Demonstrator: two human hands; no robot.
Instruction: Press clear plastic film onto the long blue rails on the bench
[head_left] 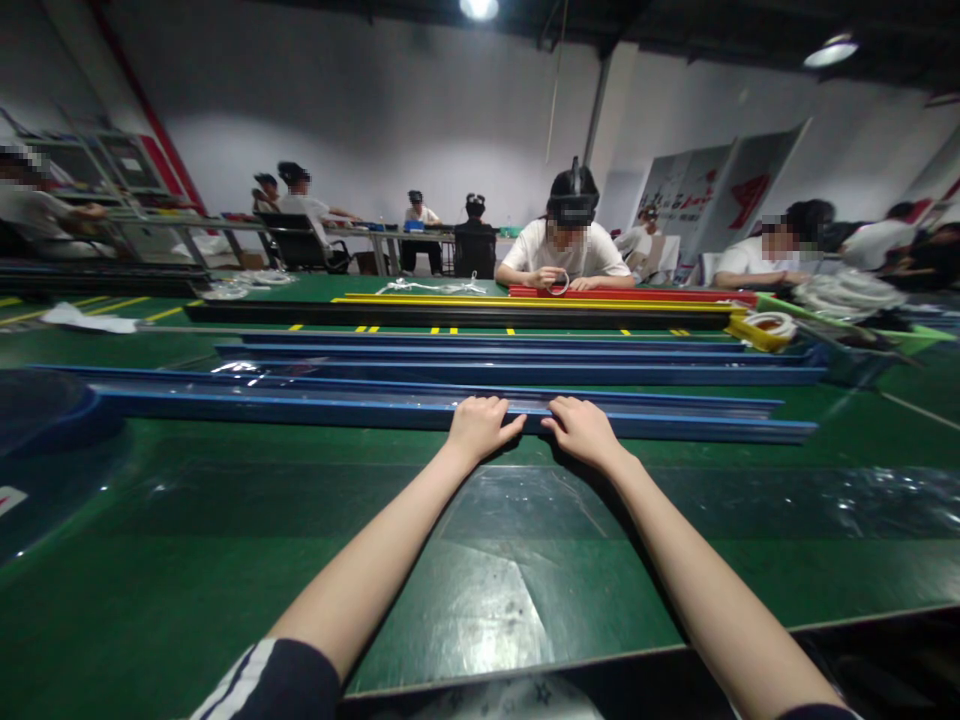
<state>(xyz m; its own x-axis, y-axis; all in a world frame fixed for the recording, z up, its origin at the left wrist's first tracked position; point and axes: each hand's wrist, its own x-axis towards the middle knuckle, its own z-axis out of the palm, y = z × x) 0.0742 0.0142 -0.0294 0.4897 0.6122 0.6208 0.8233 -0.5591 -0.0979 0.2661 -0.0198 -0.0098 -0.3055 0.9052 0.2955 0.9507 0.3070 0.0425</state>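
Note:
A long blue channel rail (697,422) lies crosswise on the green table (300,590). My left hand (484,428) is closed over its near edge, fingers bent over the rim and thumb pointing right. Close by on the right, my right hand (581,428) grips the same edge, its thumb pointing left. A small gap separates the two hands. Between my forearms and the rail, a clear plastic sheet (300,500) lies flat across the table.
Beyond are more blue rails (637,374), a black rail (450,316), a yellow rail (525,302) and a red rail (660,295). A blue bin (45,450) stands left, a green crate (862,350) right. A person (574,245) sits opposite.

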